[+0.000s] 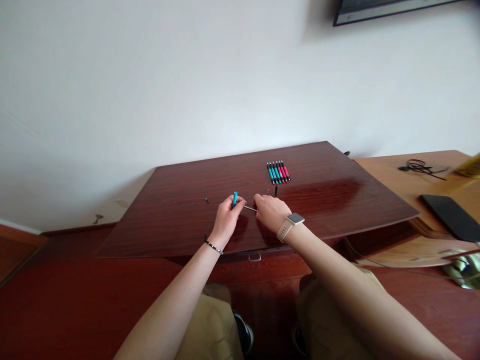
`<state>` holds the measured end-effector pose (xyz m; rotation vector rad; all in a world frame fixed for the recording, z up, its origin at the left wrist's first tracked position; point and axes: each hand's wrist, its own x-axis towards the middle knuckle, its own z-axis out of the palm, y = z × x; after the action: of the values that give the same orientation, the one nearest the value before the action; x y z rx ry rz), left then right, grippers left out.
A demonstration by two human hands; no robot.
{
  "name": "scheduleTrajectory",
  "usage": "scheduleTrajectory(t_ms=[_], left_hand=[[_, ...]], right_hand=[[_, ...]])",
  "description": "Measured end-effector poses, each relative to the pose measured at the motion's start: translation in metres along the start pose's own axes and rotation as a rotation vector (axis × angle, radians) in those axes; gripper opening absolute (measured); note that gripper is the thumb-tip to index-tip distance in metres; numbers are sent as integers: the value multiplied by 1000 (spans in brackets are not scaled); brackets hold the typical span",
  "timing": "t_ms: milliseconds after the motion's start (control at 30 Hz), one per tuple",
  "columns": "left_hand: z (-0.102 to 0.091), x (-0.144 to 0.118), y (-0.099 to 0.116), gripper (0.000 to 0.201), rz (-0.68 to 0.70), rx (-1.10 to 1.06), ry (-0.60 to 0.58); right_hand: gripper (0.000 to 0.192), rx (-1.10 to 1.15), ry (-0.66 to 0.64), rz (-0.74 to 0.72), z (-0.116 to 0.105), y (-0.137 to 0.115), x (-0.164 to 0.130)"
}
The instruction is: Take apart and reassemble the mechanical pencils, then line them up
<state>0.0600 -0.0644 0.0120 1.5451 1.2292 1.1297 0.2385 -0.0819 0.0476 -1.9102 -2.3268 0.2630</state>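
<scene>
Left hand (227, 212) in a pinch on a teal barrel (235, 199), right hand (272, 210) closed around a thin rod (250, 208).

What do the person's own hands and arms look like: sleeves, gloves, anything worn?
No gloves, and no sleeves in view. Behind the left hand, the wrist wears a thin bracelet of dark and light, bead-like pieces. Behind the right hand, a smartwatch with a dark, squarish face sits on a pale beige strap with dark holes.
</scene>
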Motion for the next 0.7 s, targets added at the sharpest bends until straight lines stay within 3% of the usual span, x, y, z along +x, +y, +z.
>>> scheduleTrajectory(t_ms=[333,700], left_hand=[[1,0,1,29,17,22,18],[0,0,1,28,21,22,12]], right_hand=[[25,53,-3,-6,6,0,2],[19,248,-11,-51,-6,6,-1]])
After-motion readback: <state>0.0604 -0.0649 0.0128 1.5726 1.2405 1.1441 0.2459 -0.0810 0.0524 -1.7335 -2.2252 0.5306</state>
